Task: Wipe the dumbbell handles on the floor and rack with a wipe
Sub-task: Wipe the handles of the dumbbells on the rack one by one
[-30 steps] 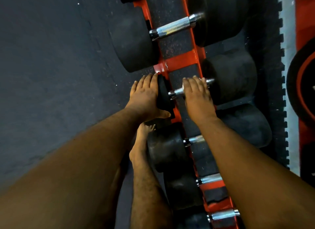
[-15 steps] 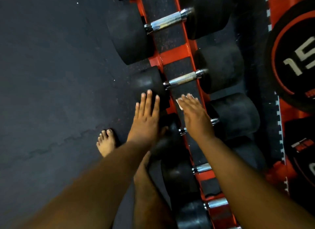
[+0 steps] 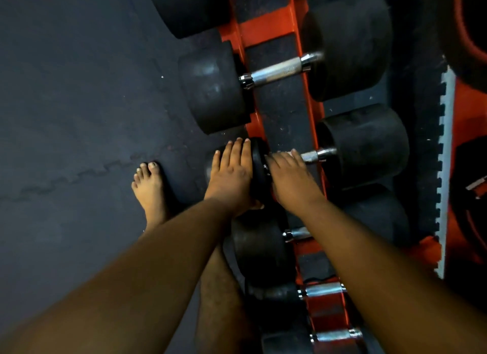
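Dark rubber floor tiles (image 3: 79, 103) with a jigsaw seam spread to the left, and an orange dumbbell rack (image 3: 266, 27) runs up the middle of the view, loaded with black dumbbells. The left hand (image 3: 232, 174) lies flat, fingers straight and together, on the near head of a small dumbbell (image 3: 259, 166) in the rack. The right hand (image 3: 290, 177) covers that dumbbell's chrome handle (image 3: 315, 155), fingers curved over it; whether a wipe sits beneath them cannot be told. A larger dumbbell's knurled handle (image 3: 276, 70) lies bare farther up the rack. A bare foot (image 3: 150, 187) stands on the floor, left of the hands.
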Demonstrator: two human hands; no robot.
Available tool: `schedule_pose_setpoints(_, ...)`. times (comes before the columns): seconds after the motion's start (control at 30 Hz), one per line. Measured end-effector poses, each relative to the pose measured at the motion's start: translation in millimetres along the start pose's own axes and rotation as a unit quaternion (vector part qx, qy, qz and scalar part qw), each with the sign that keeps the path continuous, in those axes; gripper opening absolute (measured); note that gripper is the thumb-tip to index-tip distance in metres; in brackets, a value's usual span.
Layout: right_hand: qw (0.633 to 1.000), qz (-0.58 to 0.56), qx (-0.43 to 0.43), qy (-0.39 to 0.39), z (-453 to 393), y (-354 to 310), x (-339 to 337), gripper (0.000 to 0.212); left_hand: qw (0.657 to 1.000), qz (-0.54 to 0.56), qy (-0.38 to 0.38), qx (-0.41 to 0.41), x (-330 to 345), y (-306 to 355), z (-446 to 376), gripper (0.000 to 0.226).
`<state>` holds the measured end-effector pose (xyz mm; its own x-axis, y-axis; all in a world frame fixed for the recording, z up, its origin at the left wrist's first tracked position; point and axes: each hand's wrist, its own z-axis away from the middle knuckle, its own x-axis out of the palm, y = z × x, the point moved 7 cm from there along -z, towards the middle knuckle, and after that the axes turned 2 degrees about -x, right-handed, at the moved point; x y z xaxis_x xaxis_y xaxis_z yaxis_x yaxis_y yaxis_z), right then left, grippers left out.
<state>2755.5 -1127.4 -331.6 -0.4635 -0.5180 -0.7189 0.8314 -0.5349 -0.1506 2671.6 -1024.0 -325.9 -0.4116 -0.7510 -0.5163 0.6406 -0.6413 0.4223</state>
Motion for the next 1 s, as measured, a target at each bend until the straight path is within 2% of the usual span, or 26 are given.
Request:
schedule_pose_setpoints(0.07, 0.998, -0.007, -0.033, 0.047, 26, -1, 4, 0.064, 1.000, 0.001, 0.010, 0.004, 0, 0, 0, 0.152)
schedule_pose_setpoints(0.13, 0.997, -0.001, -0.043, 0.061, 28, 5, 5, 0.066, 1.000, 0.002, 0.017, 0.008, 0, -1, -1, 0.152)
schedule_pose_setpoints(0.2, 0.998, 0.025, -0.029, 0.039, 7, 10, 4, 0.065, 1.000, 0.000, 0.021, 0.009, 1, -2, 0, 0.152)
schedule_pose_setpoints(0.23, 0.999, 0.041, -0.023, 0.005, -7, 10, 4, 0.062, 1.000, -0.003, 0.016, 0.010, 0, -3, -1, 0.151)
schedule_pose_setpoints(0.3, 0.997, 0.064, -0.020, -0.042, -26, 7, 4, 0.050, 1.000, -0.005, 0.002, 0.015, -1, -4, -1, 0.149)
schedule_pose_setpoints(0.37, 0.997, 0.063, -0.014, -0.032, -21, 5, 3, 0.047, 1.000, 0.005, -0.018, 0.016, -2, -4, -1, 0.147)
schedule_pose_setpoints(0.47, 0.996, 0.075, -0.032, 0.030, 22, 5, 11, 0.067, 0.999, 0.014, -0.035, 0.010, -4, -4, -3, 0.147)
schedule_pose_setpoints(0.53, 0.995, 0.086, -0.039, 0.045, 35, 10, 17, 0.072, 1.000, 0.009, -0.027, 0.006, -2, -4, -4, 0.148)
schedule_pose_setpoints(0.6, 0.996, 0.071, -0.030, 0.042, 17, 15, 12, 0.064, 1.000, 0.007, -0.023, 0.006, 0, -5, -4, 0.148)
schedule_pose_setpoints(0.7, 0.996, 0.087, -0.008, -0.007, -19, 12, 1, 0.048, 1.000, 0.010, -0.017, 0.009, -1, -4, -4, 0.148)
schedule_pose_setpoints(0.8, 0.996, 0.092, -0.012, 0.007, -5, 13, 6, 0.064, 1.000, 0.015, -0.018, 0.011, -2, -5, -4, 0.148)
schedule_pose_setpoints(0.9, 0.986, 0.157, -0.017, 0.051, 33, 21, 16, 0.079, 0.999, 0.022, -0.018, 0.014, -1, -5, -4, 0.147)
schedule_pose_setpoints(0.93, 0.985, 0.163, -0.011, 0.045, 30, 23, 16, 0.077, 1.000, 0.022, -0.017, 0.014, -1, -4, -3, 0.147)
schedule_pose_setpoints(1.0, 0.990, 0.137, 0.004, 0.026, 6, 23, 7, 0.059, 1.000, 0.020, -0.016, 0.015, -2, -5, -3, 0.147)
